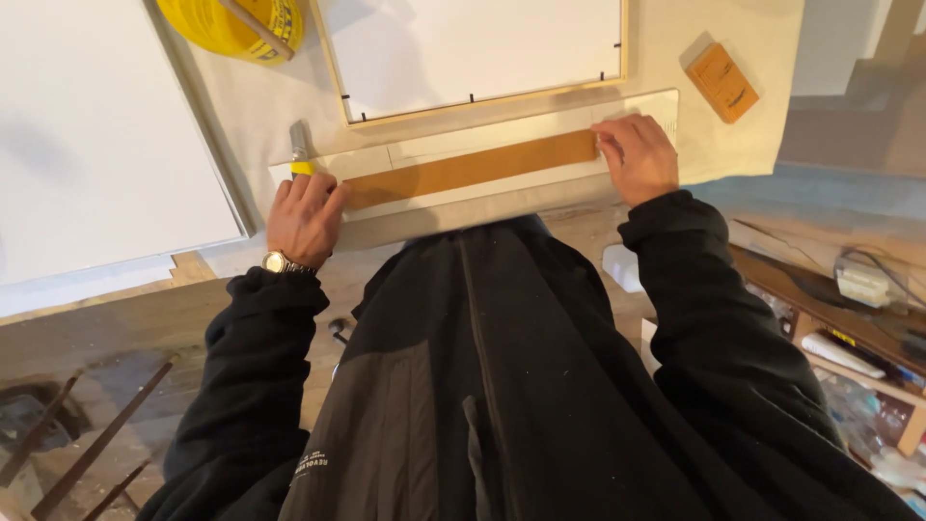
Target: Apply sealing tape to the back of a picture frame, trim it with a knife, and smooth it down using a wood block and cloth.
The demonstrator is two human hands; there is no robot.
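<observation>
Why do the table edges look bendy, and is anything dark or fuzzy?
In the head view, the wide lens curves the straight edges of the table. The left hand and right hand on the brown strip look fairly sharp. The white panel is bright and washed out. The black jacket is dark with little detail. The shelf at the right edge looks smeared.
</observation>
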